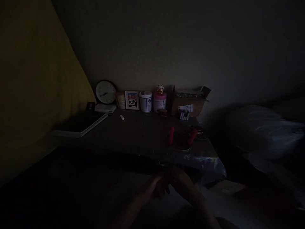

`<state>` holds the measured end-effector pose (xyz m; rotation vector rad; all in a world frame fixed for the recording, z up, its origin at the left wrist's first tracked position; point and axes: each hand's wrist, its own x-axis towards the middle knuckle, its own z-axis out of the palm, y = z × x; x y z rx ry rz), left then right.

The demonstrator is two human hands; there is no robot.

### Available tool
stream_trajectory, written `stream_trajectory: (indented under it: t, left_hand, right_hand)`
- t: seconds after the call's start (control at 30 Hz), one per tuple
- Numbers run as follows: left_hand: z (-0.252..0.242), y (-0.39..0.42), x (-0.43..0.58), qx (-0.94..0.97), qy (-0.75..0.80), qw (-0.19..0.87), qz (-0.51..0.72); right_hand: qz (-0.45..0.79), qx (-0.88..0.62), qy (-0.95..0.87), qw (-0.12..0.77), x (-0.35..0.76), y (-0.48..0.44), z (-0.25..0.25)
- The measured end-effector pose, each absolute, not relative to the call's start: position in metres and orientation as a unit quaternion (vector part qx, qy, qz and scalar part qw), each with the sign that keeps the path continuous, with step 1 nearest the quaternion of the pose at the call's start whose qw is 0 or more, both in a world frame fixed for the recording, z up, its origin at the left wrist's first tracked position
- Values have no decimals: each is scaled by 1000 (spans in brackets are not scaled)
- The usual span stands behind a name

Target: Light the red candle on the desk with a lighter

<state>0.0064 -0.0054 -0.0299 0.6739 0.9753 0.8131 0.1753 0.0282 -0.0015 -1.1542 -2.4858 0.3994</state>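
Observation:
The room is very dark. My left hand [154, 187] and my right hand [182, 183] meet low in the middle, just below the front edge of a dark desk [133, 133]. The fingers seem curled together around something small and dark that I cannot make out. On the desk just above the hands stands a dark pot [181, 140] with two red handles.
Along the wall stand a round clock [105, 92], a small framed picture [132, 100], a white tub [145, 101], a pink tub [159, 101] with a figurine on top, and a cardboard box [189, 103]. A laptop [79, 124] lies at left, a plastic bag [259, 132] at right.

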Motion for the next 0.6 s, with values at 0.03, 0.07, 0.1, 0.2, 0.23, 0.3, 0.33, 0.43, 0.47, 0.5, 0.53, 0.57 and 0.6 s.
stream_trajectory:
  t: [0.03,0.07,0.1,0.2,0.23,0.3,0.33,0.43,0.47,0.5,0.53,0.57,0.6]
  left_hand:
    - [-30,-5,6,310,446,753,372]
    - [-30,-5,6,312,446,752,372]
    - [-29,-5,6,313,446,751,373]
    - [-26,-6,5,321,445,746,376]
    - [-24,-6,5,324,446,745,375]
    - [-20,-7,5,328,450,744,370]
    - [-18,-7,5,329,453,743,366]
    - [-14,-8,5,338,458,741,356]
    - [-13,-8,5,340,461,739,354]
    - [-12,-8,6,343,464,736,353]
    - [-11,-8,6,345,469,733,353]
    - [-10,-8,6,348,474,728,353]
    - [-9,-9,6,353,479,723,352]
  right_hand:
    - [142,-411,-882,184,175,28,-1]
    - [143,-411,-882,182,175,28,-1]
    - [145,-409,-883,180,175,28,-2]
    - [155,-402,-886,172,176,29,-3]
    - [157,-400,-887,170,176,29,-2]
    - [164,-396,-887,171,176,28,0]
    - [167,-396,-887,170,175,28,1]
    - [173,-396,-886,167,174,26,4]
    - [174,-395,-886,171,174,25,5]
    - [174,-392,-886,176,174,25,6]
    - [173,-389,-887,182,174,24,6]
    - [171,-386,-887,186,174,24,6]
    - [169,-383,-889,187,175,23,6]
